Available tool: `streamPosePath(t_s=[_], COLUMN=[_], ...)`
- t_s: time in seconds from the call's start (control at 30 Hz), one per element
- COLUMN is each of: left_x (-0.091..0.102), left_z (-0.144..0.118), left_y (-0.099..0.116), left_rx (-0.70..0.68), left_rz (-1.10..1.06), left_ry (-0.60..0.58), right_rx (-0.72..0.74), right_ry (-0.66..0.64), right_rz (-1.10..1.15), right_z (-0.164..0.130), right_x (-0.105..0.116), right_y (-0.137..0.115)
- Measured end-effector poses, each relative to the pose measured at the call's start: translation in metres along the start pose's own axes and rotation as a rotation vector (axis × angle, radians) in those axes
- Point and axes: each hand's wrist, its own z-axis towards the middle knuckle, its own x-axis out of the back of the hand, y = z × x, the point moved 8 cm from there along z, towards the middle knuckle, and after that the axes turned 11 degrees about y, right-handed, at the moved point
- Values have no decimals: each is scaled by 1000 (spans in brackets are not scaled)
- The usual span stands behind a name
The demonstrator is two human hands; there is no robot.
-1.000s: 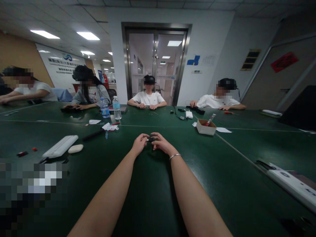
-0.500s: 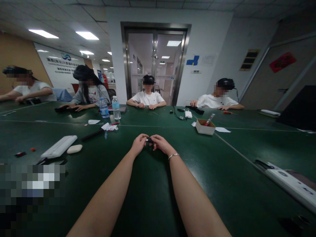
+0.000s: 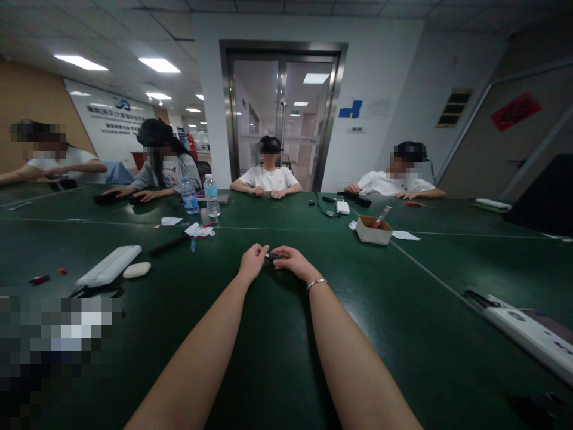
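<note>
Over the green table (image 3: pixel 277 334), both hands meet in front of me. My right hand (image 3: pixel 294 264) wears a silver bracelet (image 3: pixel 316 284) at the wrist. Its fingers are closed on a small black object with a silver end (image 3: pixel 271 257), too small in view to name its kind. My left hand (image 3: pixel 253 261) is pinched closed at that silver end, beside the right fingertips. Whether the left fingers grip the end or a separate tiny piece is hidden.
Left of my arms lie a white case (image 3: pixel 110 266) and a white rounded item (image 3: pixel 136 270). Ahead stand two water bottles (image 3: pixel 211 197) and an open cardboard box (image 3: pixel 373 233). A white device (image 3: pixel 528 328) lies to the right. Several people sit across the table.
The fingers of my right hand have shifted and straightened a little along the black object. My left fingertips have turned slightly upward. Both hands stay in nearly the same place.
</note>
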Motion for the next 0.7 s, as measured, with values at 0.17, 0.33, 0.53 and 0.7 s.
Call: streamPosePath(t_s=[0.17, 0.33, 0.53, 0.7], left_x=[1, -9, -10, -4], left_z=[-2, -1, 0, 0], left_y=[2, -3, -2, -8], left_rx=[-16, 94, 108, 109], left_rz=[6, -245, -300, -187], left_ry=[9, -100, -96, -29], right_rx=[-24, -32, -43, -39], right_ry=[-5, 69, 112, 96], right_rz=[13, 81, 137, 132], right_z=[0, 1, -1, -2], right_x=[0, 5, 6, 5], right_y=[1, 1, -2, -3])
